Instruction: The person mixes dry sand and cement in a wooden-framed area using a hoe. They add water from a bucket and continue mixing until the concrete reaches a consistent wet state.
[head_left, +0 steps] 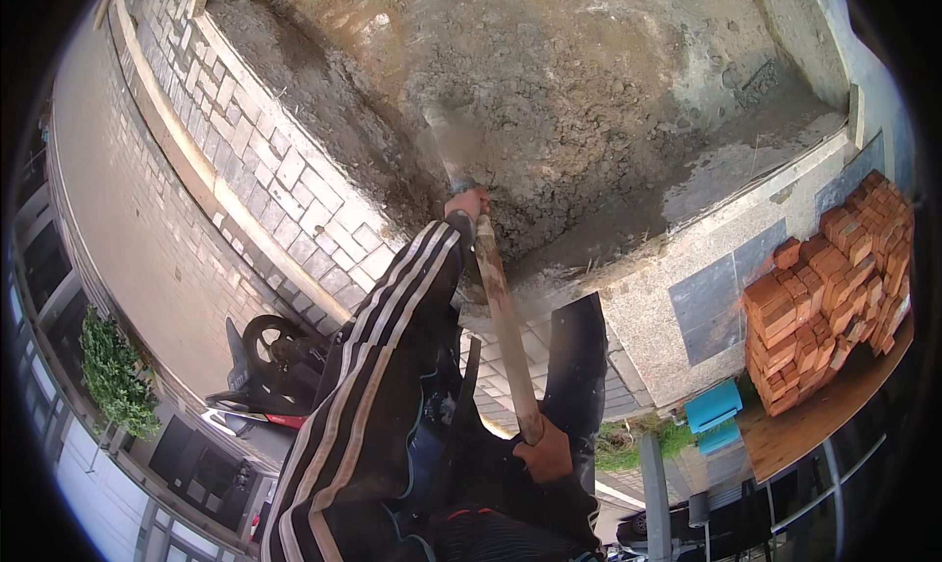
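Note:
A long wooden-handled shovel (505, 332) slants across the middle, with its far end over a bed of wet, grey-brown soil (549, 121). That end is a blurred grey shape, so I cannot tell how deep it sits or whether it carries anything. My left hand (466, 204), at the end of a dark sleeve with white stripes, is closed round the shaft near the blade. Close to my body, my right hand (545, 451) grips the upper end of the handle.
Low concrete edging (721, 209) bounds the soil on its near right. Stacked red bricks (819, 297) stand at the right, near a light-blue stool (713, 408). Grey paving (285, 160) runs along the left, where a parked motorcycle (270, 371) stands. A leafy tree (113, 376) is farther left.

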A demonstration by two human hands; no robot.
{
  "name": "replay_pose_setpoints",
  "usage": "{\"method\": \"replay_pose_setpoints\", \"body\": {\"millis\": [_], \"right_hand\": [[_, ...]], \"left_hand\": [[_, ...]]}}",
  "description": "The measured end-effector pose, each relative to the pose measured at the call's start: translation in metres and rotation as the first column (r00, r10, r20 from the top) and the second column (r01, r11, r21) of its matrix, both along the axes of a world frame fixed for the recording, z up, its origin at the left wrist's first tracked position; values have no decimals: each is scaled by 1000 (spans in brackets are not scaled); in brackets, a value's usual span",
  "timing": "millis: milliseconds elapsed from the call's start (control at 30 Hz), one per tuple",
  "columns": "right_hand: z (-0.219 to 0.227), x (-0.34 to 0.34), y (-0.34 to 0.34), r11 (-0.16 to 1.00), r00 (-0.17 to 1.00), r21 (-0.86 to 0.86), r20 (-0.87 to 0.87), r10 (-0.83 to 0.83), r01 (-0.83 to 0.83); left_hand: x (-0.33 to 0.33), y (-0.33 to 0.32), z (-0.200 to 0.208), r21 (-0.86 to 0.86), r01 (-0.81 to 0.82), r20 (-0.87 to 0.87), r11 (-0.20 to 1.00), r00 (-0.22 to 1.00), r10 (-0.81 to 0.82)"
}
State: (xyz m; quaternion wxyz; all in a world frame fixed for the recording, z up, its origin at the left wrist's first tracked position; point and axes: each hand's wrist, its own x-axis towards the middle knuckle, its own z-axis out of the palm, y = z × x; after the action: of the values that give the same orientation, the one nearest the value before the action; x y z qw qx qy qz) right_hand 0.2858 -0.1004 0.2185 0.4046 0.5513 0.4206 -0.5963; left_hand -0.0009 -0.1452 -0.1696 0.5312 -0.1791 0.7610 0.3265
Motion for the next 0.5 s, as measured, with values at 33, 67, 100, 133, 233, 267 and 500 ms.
{"method": "replay_pose_setpoints", "body": {"millis": [33, 67, 100, 133, 233, 267, 500], "right_hand": [[25, 35, -14, 998, 1000, 57, -18, -1, 2], [36, 59, -19, 987, 999, 155, -2, -40, 40], [34, 65, -15, 979, 998, 193, -23, -65, 68], [45, 74, -17, 980, 997, 182, -33, -77, 81], [50, 85, -20, 972, 984, 168, -94, -148, 162], [38, 79, -19, 955, 966, 191, -171, -195, 227], [-116, -12, 78, 850, 829, 463, -556, 58, 251]], "left_hand": [[56, -5, 3, -1, -25, 75, 1000, 997, 25], [103, 20, 35, 23, -151, 182, 988, 973, 144], [114, 34, 72, 14, -225, 201, 974, 955, 217], [109, 43, 109, 7, -276, 175, 961, 947, 271], [61, 86, 186, 116, -294, 45, 949, 956, 291], [38, 128, 226, 133, -255, 21, 958, 967, 254], [-100, 313, 193, 539, -49, -195, 841, 964, 181]]}}
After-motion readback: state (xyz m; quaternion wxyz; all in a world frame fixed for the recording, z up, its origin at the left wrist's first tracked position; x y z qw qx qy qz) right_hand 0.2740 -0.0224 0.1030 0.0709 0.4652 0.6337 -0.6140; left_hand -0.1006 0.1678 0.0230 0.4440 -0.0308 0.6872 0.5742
